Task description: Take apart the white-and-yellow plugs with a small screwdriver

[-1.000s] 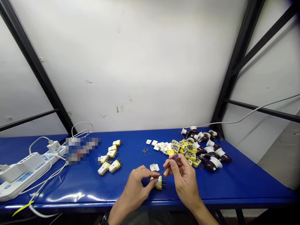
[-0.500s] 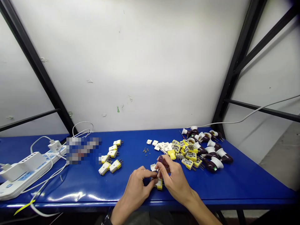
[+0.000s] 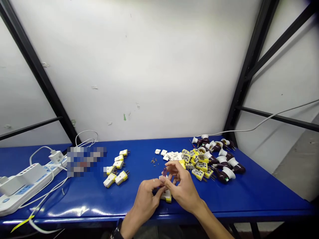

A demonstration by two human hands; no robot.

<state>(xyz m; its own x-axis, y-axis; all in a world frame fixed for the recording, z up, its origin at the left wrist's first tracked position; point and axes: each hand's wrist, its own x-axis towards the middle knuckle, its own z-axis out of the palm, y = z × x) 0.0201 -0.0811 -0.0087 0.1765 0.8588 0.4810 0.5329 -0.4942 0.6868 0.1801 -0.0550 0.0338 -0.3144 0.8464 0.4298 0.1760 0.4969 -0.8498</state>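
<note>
A small screwdriver (image 3: 164, 171) with a purple translucent handle stands about upright, pinched by my right hand (image 3: 184, 188). Its shaft is mostly hidden behind fingers. Below it, at the front of the table, lies a white and yellow plug (image 3: 167, 197), partly covered. My left hand (image 3: 147, 195) is closed, thumb and forefinger pinching by the plug and the screwdriver's lower end. Behind my fingers a bit of white plastic shows. Small brass-coloured screws (image 3: 154, 161) lie loose farther back, near several white plug covers (image 3: 173, 156).
Several closed white and yellow plugs (image 3: 121, 177) lie to the left. Open yellow plug halves (image 3: 198, 174) are heaped at right, beside maroon and white lamp holders (image 3: 224, 174). A white power strip (image 3: 27, 191) with cables is at far left. Black frame posts (image 3: 241, 83) flank the table (image 3: 82, 196).
My right hand's fingers have shifted on the screwdriver and spread somewhat, showing its handle lower and a little to the left. The view has moved slightly. My left hand stays at the plug.
</note>
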